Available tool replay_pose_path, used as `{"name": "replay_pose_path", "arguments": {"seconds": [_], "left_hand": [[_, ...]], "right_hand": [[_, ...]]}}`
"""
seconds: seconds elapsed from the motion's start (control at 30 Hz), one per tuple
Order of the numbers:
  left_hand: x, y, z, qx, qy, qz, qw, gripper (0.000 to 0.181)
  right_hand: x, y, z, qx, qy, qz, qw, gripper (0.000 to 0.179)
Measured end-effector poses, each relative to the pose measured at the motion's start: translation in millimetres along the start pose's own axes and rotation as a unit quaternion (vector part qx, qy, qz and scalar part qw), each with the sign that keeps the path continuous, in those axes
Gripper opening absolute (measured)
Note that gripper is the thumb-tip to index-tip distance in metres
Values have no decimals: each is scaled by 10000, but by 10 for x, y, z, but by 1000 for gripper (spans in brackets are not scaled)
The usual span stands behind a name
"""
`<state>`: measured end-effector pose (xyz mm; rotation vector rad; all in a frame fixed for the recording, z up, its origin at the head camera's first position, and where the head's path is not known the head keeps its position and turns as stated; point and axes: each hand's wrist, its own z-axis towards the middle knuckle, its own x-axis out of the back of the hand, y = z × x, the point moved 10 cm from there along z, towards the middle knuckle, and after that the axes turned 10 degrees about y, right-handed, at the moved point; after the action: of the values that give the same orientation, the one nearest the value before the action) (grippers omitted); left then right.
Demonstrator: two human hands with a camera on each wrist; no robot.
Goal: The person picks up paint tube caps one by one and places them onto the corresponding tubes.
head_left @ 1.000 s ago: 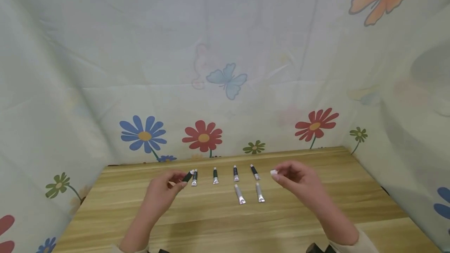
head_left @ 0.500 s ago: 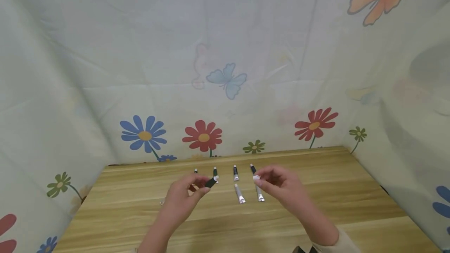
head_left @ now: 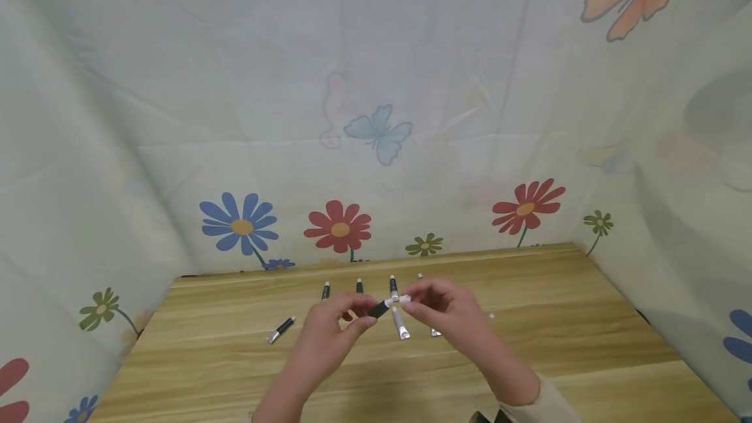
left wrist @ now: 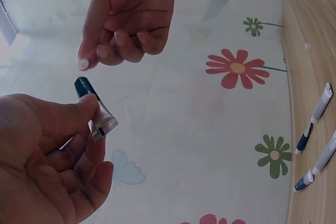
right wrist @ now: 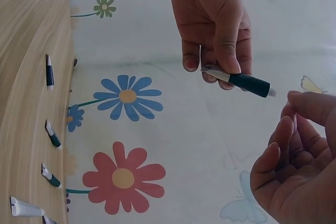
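Note:
My left hand (head_left: 329,331) pinches a small dark green paint tube (head_left: 378,309) between thumb and fingers, its white nozzle pointing right. The tube's crimped silver end (left wrist: 105,124) shows in the left wrist view. Opposite it, my right hand (head_left: 455,315) pinches a small white cap (head_left: 405,299) at its fingertips. Cap and nozzle are close together; a narrow gap separates them in the left wrist view. In the right wrist view the cap is mostly hidden by the right fingers.
On the wooden table (head_left: 194,358), several dark paint tubes lie in a back row, including one (head_left: 326,290) at its left. Another dark tube (head_left: 282,329) lies nearer left. A grey tube (head_left: 401,325) lies below the hands. A small white piece (head_left: 491,315) lies right. Flowered cloth (head_left: 282,168) hangs behind.
Both hands have come together over the middle: the left moved right with the tube, the right moved left with the cap. The dark tube at left and the white piece at right are now uncovered.

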<state>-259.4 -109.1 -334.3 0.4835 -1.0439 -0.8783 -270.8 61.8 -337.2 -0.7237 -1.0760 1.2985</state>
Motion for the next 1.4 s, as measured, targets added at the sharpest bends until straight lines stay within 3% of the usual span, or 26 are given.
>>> {"name": "replay_pose_path", "arguments": {"seconds": [0.53,0.8,0.97,1.2,1.4], "left_hand": [[-58,68,14,-145,-142,212,9996,14],[-44,145,24,-487,28,310,9983,15],[-68,124,27,-426,-50,328,9985,15],[-80,109,28,-390,-73,328,9987,15],[-88,106,30,-419,-61,252,9988,14]], "right_hand": [[-83,4,20,-64,-257,-20,9996,21],[-92,58,57,-83,-293,-365,9989,21],[-99,103,86,-191,-318,-496,9981,23],[-164,104,101,-216,-603,-50,9979,28],[-164,145,133,-199,-470,-199,9985,28]]}}
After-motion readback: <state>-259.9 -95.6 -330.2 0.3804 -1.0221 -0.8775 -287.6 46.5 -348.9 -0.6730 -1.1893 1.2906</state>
